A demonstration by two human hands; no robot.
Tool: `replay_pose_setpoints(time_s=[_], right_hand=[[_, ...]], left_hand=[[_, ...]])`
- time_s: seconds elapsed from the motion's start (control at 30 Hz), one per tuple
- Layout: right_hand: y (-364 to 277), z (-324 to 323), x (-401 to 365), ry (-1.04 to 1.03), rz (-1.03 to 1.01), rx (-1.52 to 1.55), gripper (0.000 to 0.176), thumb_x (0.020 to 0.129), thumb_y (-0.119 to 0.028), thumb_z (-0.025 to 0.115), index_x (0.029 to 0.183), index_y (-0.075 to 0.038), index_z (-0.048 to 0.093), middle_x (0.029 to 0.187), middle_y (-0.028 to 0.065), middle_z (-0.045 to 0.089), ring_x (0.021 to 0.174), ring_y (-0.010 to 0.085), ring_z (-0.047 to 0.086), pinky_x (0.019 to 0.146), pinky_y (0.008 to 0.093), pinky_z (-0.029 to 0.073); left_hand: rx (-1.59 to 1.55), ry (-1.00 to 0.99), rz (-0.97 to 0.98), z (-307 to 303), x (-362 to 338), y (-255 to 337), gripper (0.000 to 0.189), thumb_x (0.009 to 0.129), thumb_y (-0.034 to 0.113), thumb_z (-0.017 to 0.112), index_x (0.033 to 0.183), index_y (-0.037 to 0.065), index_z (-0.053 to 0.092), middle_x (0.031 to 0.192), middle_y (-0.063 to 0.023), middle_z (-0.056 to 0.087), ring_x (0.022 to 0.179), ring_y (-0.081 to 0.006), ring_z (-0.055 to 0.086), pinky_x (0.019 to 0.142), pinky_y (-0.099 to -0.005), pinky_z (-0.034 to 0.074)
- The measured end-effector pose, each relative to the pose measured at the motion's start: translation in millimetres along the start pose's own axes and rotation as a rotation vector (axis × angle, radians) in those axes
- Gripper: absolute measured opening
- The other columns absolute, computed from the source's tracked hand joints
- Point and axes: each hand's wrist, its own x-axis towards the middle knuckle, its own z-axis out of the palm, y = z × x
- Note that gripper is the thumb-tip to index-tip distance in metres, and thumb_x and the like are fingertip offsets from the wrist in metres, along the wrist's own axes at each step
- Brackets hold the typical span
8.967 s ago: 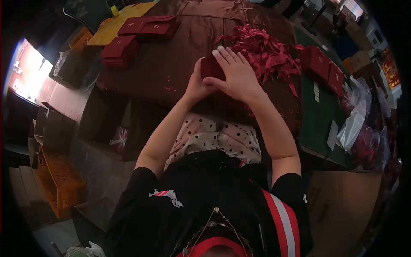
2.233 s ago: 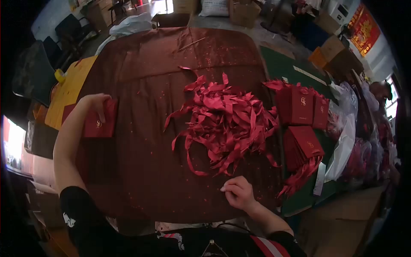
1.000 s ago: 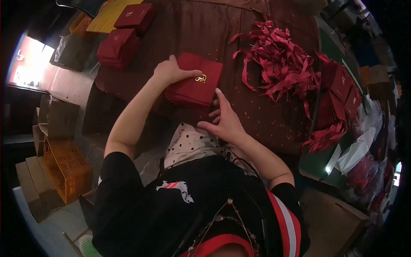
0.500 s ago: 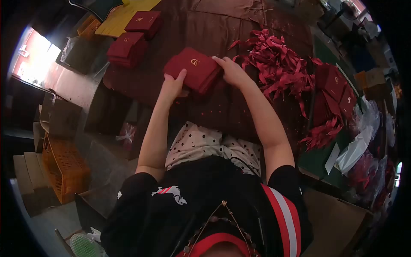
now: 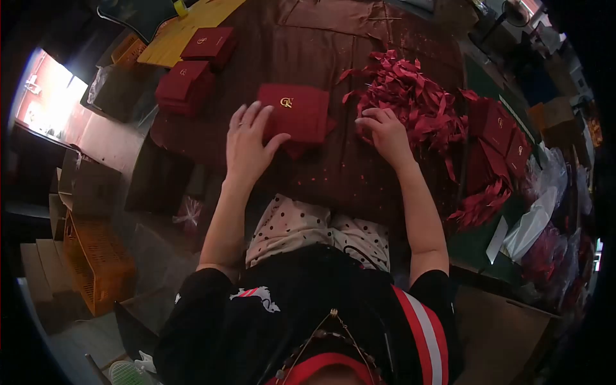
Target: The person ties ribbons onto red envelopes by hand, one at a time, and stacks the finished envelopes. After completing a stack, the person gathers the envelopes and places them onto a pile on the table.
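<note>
A stack of dark red flat pouches point(image 5: 298, 119) with a gold logo on top lies on the cloth-covered table in front of me. My left hand point(image 5: 250, 141) rests at its left side, fingers spread, fingertips and thumb at the stack's near left edge. To the right, apart from the stack, my right hand point(image 5: 388, 135) is at the near left edge of a heap of red ribbons point(image 5: 417, 96). Its fingers are curled in towards the thumb; whatever is between them, if anything, is hidden.
Two more stacks of red pouches point(image 5: 186, 86) sit at the table's far left, near a yellow board point(image 5: 192, 29). Further pouches point(image 5: 497, 128) and a small ribbon bunch point(image 5: 484, 205) lie on the right. Orange crate point(image 5: 99, 260) and cartons stand on the left floor.
Both hands held the stack before; now it lies flat and squarer to me. My right hand has let go and moved right to the ribbons. My left hand has opened beside the stack.
</note>
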Motion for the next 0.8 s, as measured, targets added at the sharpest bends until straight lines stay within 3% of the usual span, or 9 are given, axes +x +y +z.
replay_pose_setpoints(time_s=[0.07, 0.17, 0.3, 0.43, 0.5, 0.67, 0.73, 0.8], right_hand=[[5, -4, -8, -0.049, -0.100, -0.025, 0.035, 0.076, 0.003, 0.063, 0.104, -0.015, 0.074, 0.128, 0.0013, 0.063, 0.102, 0.0264, 0.061, 0.088, 0.0369, 0.055], [12, -6, -16, -0.221, -0.098, -0.036, 0.035, 0.075, -0.002, 0.063, 0.105, -0.015, 0.074, 0.134, 0.0007, 0.060, 0.104, 0.0250, 0.059, 0.089, 0.0367, 0.055], [13, -6, -23, -0.262, -0.137, -0.033, 0.035, 0.077, -0.002, 0.063, 0.108, -0.014, 0.073, 0.132, 0.0006, 0.060, 0.104, 0.0244, 0.059, 0.090, 0.0366, 0.054], [-7, -13, -24, -0.220, -0.158, -0.060, 0.035, 0.079, -0.002, 0.063, 0.112, -0.010, 0.070, 0.124, 0.0000, 0.063, 0.104, 0.0228, 0.059, 0.092, 0.0368, 0.052], [-6, -10, -33, -0.343, -0.260, 0.016, 0.032, 0.080, -0.002, 0.062, 0.110, -0.011, 0.070, 0.120, 0.0003, 0.063, 0.104, 0.0227, 0.059, 0.090, 0.0366, 0.053], [-19, -24, -60, -0.364, -0.114, 0.094, 0.021, 0.079, -0.003, 0.067, 0.099, -0.009, 0.070, 0.107, 0.0030, 0.064, 0.098, 0.0237, 0.062, 0.081, 0.0354, 0.054], [-33, -33, -70, -0.253, 0.043, 0.266, 0.014, 0.080, -0.005, 0.072, 0.093, -0.007, 0.068, 0.098, 0.0063, 0.065, 0.091, 0.0258, 0.063, 0.077, 0.0365, 0.054], [-49, -37, -80, -0.175, 0.124, 0.368, 0.012, 0.082, -0.005, 0.073, 0.093, -0.005, 0.068, 0.089, 0.0092, 0.064, 0.086, 0.0263, 0.063, 0.075, 0.0356, 0.053]], left_hand=[[-0.022, -0.091, 0.171, 19, 8, 8, 0.066, 0.082, 0.042, 0.079, 0.137, 0.011, 0.059, 0.150, -0.0163, 0.049, 0.140, -0.0418, 0.040, 0.114, -0.0524, 0.036], [-0.008, -0.225, 0.202, 41, 3, 24, 0.070, 0.083, 0.042, 0.078, 0.141, 0.012, 0.055, 0.152, -0.0146, 0.046, 0.143, -0.0421, 0.036, 0.120, -0.0555, 0.029], [-0.056, -0.196, 0.220, 40, -17, 54, 0.061, 0.082, 0.029, 0.079, 0.136, 0.009, 0.059, 0.147, -0.0148, 0.052, 0.136, -0.0414, 0.041, 0.115, -0.0540, 0.034], [-0.172, -0.254, 0.295, 46, -49, 70, 0.055, 0.080, 0.020, 0.079, 0.131, 0.008, 0.062, 0.137, -0.0164, 0.058, 0.124, -0.0398, 0.051, 0.108, -0.0512, 0.042], [-0.200, -0.277, 0.293, 47, -61, 75, 0.055, 0.080, 0.018, 0.078, 0.131, 0.008, 0.062, 0.135, -0.0183, 0.058, 0.121, -0.0391, 0.052, 0.105, -0.0500, 0.044], [-0.328, -0.354, 0.253, 52, -83, 87, 0.050, 0.087, 0.015, 0.074, 0.134, 0.006, 0.060, 0.135, -0.0195, 0.057, 0.118, -0.0395, 0.055, 0.100, -0.0482, 0.048], [-0.545, -0.374, 0.182, 59, -90, 93, 0.046, 0.088, 0.014, 0.073, 0.133, 0.006, 0.061, 0.134, -0.0189, 0.055, 0.118, -0.0401, 0.057, 0.099, -0.0469, 0.049], [-0.528, -0.328, 0.160, 65, -86, 92, 0.047, 0.088, 0.014, 0.074, 0.132, 0.006, 0.061, 0.133, -0.0186, 0.056, 0.117, -0.0400, 0.056, 0.098, -0.0466, 0.049]])
